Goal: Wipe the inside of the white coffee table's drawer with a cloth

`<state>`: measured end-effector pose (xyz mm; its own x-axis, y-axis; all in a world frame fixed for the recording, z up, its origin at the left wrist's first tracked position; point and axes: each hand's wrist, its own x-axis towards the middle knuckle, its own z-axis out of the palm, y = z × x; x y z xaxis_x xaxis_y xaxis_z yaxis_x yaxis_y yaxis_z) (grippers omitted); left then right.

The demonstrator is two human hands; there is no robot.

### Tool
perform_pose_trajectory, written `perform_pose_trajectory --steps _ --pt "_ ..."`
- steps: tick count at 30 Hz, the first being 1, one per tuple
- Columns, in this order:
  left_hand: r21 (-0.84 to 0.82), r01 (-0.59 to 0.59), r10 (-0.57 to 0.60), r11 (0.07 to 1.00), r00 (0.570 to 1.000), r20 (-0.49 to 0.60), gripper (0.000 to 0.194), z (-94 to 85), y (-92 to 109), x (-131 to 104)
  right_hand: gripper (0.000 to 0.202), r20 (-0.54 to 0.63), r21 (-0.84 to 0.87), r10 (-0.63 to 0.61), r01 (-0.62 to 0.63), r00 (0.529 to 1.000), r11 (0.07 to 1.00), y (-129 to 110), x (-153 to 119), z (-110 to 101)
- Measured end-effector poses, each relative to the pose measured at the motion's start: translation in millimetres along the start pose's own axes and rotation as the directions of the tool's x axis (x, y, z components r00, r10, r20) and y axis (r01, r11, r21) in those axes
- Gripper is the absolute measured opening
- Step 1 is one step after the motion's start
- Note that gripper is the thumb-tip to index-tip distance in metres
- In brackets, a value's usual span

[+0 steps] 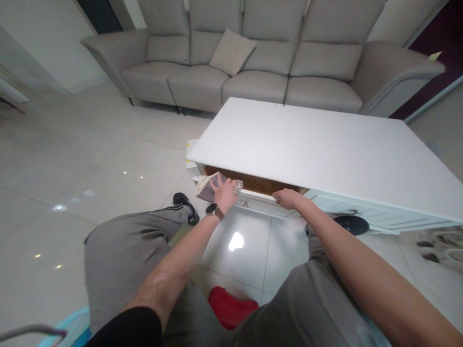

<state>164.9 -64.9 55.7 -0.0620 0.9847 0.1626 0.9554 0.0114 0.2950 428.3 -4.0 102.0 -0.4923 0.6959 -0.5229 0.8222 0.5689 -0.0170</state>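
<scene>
My left hand [224, 192], with a watch on the wrist, grips a folded grey-brown cloth [206, 190] with a cream edge and a speckled end. Its fingers are spread over the cloth, which is over the left end of a pulled-out drawer [260, 208]. A small knob [246, 204] sits on the white drawer front. My right hand [285, 198] is closed around the top edge of that front, near its right end. Behind the front shows the brown inside of the drawer [258, 184]; its floor is mostly hidden.
The white coffee table [307, 140] holding the drawer stands before a grey sofa [260, 89] with a beige cushion [232, 52]. A red object [231, 308] is between my legs. A dark round object [351, 224] lies by the table's right front. Something blue [72, 330] is at lower left.
</scene>
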Motion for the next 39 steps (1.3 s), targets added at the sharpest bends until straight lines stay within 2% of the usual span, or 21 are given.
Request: perform_pose_trajectory --steps 4,7,10,16,20,23,26,32,35,39 --pt "0.073 0.097 -0.097 0.993 0.995 -0.004 0.047 -17.1 -50.7 8.1 0.028 0.008 0.001 0.005 -0.005 1.000 1.000 -3.7 -1.8 -2.5" --pt "0.078 0.113 -0.114 0.990 0.993 0.007 0.043 -21.8 -68.7 11.7 0.028 0.007 -0.023 -0.005 0.006 1.000 1.000 -3.3 -2.4 -0.9" --pt "0.090 0.129 -0.128 0.988 0.992 -0.009 0.042 -18.3 -67.9 12.5 0.029 -0.006 -0.035 -0.003 0.003 1.000 0.999 -1.2 -2.6 2.2" --pt "0.128 0.169 -0.166 0.977 0.985 -0.038 0.041 -9.3 -44.6 10.6 0.026 -0.034 0.014 0.014 -0.013 0.999 1.000 3.3 -3.2 8.4" --pt "0.137 0.147 -0.144 0.980 0.989 -0.031 0.039 -4.4 -16.8 6.0 0.024 -0.053 0.067 0.040 -0.037 0.998 0.997 8.0 -0.8 12.9" --pt "0.111 0.103 -0.102 0.988 0.995 -0.017 0.039 3.0 13.7 0.6 0.027 -0.073 0.105 0.035 -0.027 0.997 0.994 14.8 1.4 14.9" --pt "0.067 0.021 -0.022 0.998 1.000 0.020 0.037 12.0 48.9 -4.6 0.034 -0.033 0.108 0.067 -0.063 0.997 0.992 26.4 -1.4 13.8" --pt "0.073 -0.098 0.094 0.992 0.994 0.057 0.034 30.0 115.4 -14.2 0.036 0.151 0.066 0.215 -0.226 0.965 0.972 71.8 -23.1 12.9" --pt "0.059 -0.146 0.145 0.987 0.989 0.029 0.034 41.9 144.9 -19.1 0.030 0.131 0.130 0.276 -0.292 0.952 0.947 98.2 -33.5 20.3" --pt "0.017 -0.199 0.199 0.980 0.980 0.002 0.032 64.5 194.5 -25.3 0.038 0.083 0.181 0.351 -0.360 0.933 0.915 122.7 -44.2 37.6"
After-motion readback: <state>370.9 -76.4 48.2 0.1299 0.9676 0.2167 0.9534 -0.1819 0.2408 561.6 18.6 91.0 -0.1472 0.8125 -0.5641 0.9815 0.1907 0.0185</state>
